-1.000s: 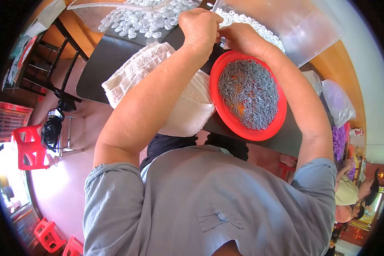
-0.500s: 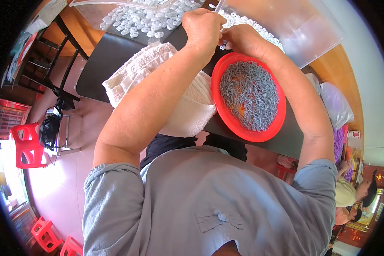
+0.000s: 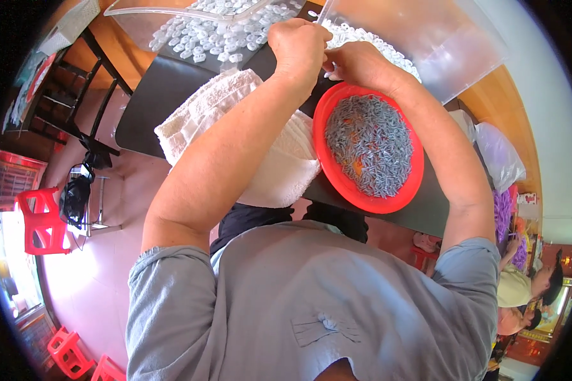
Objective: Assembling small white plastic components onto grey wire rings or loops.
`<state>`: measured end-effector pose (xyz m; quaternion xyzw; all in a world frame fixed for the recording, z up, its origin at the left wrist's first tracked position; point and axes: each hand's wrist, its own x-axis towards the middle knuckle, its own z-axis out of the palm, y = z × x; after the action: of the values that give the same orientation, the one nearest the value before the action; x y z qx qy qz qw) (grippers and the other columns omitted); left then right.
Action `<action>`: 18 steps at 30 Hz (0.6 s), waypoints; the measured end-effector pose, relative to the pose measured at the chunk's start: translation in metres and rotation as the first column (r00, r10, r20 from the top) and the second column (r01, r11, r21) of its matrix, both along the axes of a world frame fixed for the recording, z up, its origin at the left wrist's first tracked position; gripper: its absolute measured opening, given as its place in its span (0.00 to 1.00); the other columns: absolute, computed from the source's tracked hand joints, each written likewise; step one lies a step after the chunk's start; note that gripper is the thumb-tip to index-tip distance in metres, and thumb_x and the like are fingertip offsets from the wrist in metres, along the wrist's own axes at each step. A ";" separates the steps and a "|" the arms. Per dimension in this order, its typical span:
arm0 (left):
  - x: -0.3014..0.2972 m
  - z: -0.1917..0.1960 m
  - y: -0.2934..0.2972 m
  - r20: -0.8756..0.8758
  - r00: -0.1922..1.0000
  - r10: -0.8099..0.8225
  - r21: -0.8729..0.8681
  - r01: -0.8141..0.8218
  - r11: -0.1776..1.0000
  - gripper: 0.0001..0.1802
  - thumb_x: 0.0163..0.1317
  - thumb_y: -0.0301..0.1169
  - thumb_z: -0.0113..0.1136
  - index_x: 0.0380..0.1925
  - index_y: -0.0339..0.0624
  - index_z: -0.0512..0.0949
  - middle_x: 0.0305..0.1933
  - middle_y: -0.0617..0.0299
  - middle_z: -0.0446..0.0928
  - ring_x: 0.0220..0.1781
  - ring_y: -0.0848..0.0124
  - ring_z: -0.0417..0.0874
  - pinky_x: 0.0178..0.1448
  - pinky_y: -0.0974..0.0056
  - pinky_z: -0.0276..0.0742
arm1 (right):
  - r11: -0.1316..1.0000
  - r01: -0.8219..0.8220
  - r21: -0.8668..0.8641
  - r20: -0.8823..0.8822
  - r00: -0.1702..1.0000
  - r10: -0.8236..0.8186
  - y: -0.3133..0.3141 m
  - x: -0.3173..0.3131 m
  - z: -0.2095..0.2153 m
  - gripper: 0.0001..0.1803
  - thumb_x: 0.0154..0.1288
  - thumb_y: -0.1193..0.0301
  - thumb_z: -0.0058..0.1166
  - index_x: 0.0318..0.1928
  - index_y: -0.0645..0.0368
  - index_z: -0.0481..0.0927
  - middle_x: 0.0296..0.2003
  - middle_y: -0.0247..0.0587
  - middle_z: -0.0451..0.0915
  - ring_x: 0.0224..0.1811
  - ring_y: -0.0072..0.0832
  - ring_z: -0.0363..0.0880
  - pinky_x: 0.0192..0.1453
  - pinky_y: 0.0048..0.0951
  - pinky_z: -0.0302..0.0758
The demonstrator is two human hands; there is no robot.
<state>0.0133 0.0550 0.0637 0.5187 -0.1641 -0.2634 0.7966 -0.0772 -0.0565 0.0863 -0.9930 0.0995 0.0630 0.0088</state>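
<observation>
My left hand (image 3: 297,52) and my right hand (image 3: 360,63) meet above the far part of the dark table, fingers bent and pinched close together. Whatever is between the fingertips is mostly hidden; a tiny whitish bit shows under my right fingers. Just below my right hand stands a red plastic bowl (image 3: 320,136) full of small grey metal screws (image 3: 368,143). Beyond my left hand lie many small white oval plastic pieces (image 3: 200,38). More white pieces (image 3: 368,39) sit in a clear plastic bin (image 3: 448,44) behind my right hand.
A folded cream towel (image 3: 194,117) lies at the near table edge, partly under my left forearm. Another clear bin (image 3: 127,9) tops the far left. Red stools (image 3: 42,219) and a dark rack (image 3: 82,82) stand left. People (image 3: 515,289) sit far right, near a plastic bag (image 3: 499,152).
Both hands stay together and have shifted only slightly, the right fingers turning a little. The small white piece seen by the right fingers earlier is now largely hidden.
</observation>
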 end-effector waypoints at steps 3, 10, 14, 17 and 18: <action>-0.002 0.000 -0.001 0.023 0.997 -0.073 0.057 0.071 0.996 0.06 0.49 0.25 0.63 0.24 0.32 0.80 0.21 0.59 0.76 0.16 0.71 0.73 0.18 0.67 0.65 | 0.934 -0.054 0.354 0.330 0.941 -0.071 -0.017 -0.011 -0.003 0.05 0.55 0.73 0.58 0.32 0.58 0.77 0.29 0.44 0.81 0.34 0.37 0.81 0.40 0.36 0.75; -0.015 -0.005 -0.002 0.213 0.844 -0.492 0.077 0.488 0.870 0.10 0.59 0.31 0.64 0.29 0.32 0.81 0.24 0.60 0.77 0.21 0.73 0.75 0.25 0.69 0.69 | 0.565 0.057 0.823 0.281 0.824 -0.493 0.005 -0.065 0.014 0.04 0.59 0.78 0.56 0.35 0.61 0.76 0.25 0.30 0.77 0.23 0.17 0.73 0.26 0.21 0.68; -0.025 -0.004 0.004 0.218 0.732 -0.645 0.066 0.648 0.758 0.10 0.63 0.30 0.61 0.32 0.33 0.81 0.26 0.62 0.77 0.25 0.75 0.75 0.30 0.71 0.70 | 0.443 0.033 0.896 0.300 0.692 -0.657 0.021 -0.087 0.008 0.04 0.56 0.79 0.57 0.30 0.59 0.76 0.18 0.34 0.75 0.17 0.20 0.72 0.19 0.20 0.62; -0.031 -0.005 0.004 0.269 0.664 -0.698 0.143 0.689 0.711 0.11 0.65 0.33 0.59 0.34 0.34 0.80 0.27 0.63 0.76 0.25 0.75 0.75 0.30 0.71 0.70 | 0.341 -0.040 0.939 0.286 0.639 -0.714 0.033 -0.101 0.016 0.03 0.56 0.79 0.57 0.30 0.62 0.75 0.18 0.36 0.75 0.15 0.21 0.72 0.18 0.19 0.63; -0.033 -0.005 0.003 0.226 0.637 -0.737 0.141 0.727 0.671 0.11 0.65 0.33 0.59 0.34 0.34 0.80 0.27 0.63 0.76 0.25 0.75 0.75 0.30 0.71 0.70 | 0.319 -0.065 0.946 0.287 0.628 -0.724 0.035 -0.105 0.013 0.03 0.56 0.80 0.57 0.30 0.62 0.75 0.18 0.36 0.76 0.16 0.21 0.72 0.18 0.20 0.63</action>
<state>-0.0198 0.0575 0.0587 0.4525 -0.4595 -0.4948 0.5824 -0.1819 -0.0214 0.0994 -0.7151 0.2607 -0.2670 0.5910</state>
